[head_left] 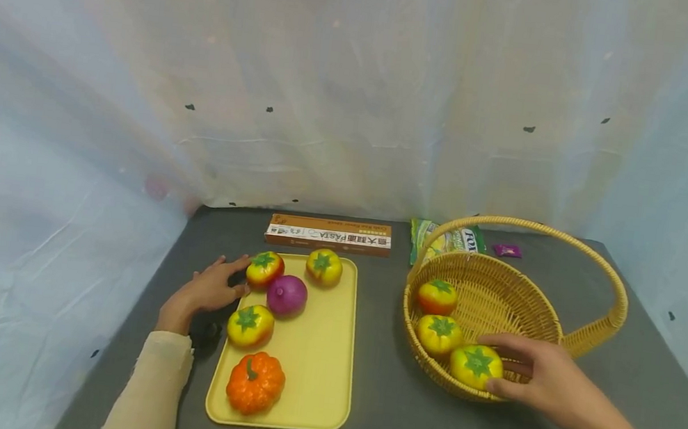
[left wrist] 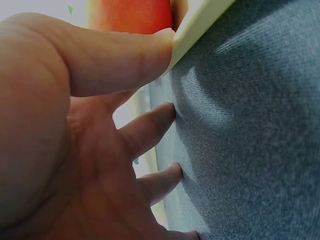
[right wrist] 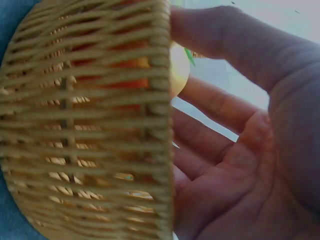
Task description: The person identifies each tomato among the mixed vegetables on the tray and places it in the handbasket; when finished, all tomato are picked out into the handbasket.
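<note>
My right hand (head_left: pixel 559 387) reaches over the near rim of a wicker basket (head_left: pixel 506 291) and grips a yellow persimmon (head_left: pixel 471 369), thumb and fingers on either side of it. Two more persimmons, a redder one (head_left: pixel 438 296) and a yellow one (head_left: pixel 440 335), lie in the basket. In the right wrist view the basket wall (right wrist: pixel 90 120) hides most of the fruit. My left hand (head_left: pixel 213 288) rests at the left edge of a yellow tray (head_left: pixel 314 379), thumb at its rim and fingers spread, beside a red-yellow persimmon (head_left: pixel 265 269).
The tray also holds a purple onion (head_left: pixel 287 296), an orange pumpkin (head_left: pixel 255 383) and two more persimmons (head_left: pixel 324 267). Behind stand a pasta box (head_left: pixel 328 234), a green snack bag (head_left: pixel 420 236) and a small purple packet (head_left: pixel 507 250). The basket's handle (head_left: pixel 613 292) arches high.
</note>
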`<state>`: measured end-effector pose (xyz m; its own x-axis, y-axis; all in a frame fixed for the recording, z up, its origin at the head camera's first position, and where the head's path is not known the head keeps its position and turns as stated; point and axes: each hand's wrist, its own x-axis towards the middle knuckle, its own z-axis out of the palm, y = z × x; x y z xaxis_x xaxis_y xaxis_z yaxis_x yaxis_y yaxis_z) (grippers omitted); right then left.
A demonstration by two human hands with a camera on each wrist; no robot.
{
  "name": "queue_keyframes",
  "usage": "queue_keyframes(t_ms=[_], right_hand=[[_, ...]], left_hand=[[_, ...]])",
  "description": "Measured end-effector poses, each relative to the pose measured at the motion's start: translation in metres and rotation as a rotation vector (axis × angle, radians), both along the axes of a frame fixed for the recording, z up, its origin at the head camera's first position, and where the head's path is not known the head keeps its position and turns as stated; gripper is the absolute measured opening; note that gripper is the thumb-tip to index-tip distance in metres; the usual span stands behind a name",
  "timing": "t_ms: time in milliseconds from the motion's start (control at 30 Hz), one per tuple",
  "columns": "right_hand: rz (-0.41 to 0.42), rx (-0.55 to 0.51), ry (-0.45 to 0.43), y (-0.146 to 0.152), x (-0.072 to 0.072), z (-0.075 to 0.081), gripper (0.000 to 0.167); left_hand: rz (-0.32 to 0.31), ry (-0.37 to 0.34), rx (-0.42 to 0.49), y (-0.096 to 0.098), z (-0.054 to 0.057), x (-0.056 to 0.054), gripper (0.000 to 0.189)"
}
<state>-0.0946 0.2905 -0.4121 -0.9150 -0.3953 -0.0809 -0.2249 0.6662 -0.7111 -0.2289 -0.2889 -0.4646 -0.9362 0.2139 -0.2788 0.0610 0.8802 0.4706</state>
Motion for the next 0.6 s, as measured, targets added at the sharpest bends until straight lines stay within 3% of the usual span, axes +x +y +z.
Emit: queue_keyframes(t_ms=[200, 600], right_hand=[[-0.013, -0.028, -0.007, -0.011, -0.005, 0.000, 0.057], [-0.027, -0.006, 0.096, -0.028, -0.014, -0.008, 0.060]], left_hand=[[0.004, 0.003, -0.005, 0.001, 0.000, -0.001, 0.074], [0.001, 0.008, 0.007, 0.000, 0.000, 0.000, 0.074]])
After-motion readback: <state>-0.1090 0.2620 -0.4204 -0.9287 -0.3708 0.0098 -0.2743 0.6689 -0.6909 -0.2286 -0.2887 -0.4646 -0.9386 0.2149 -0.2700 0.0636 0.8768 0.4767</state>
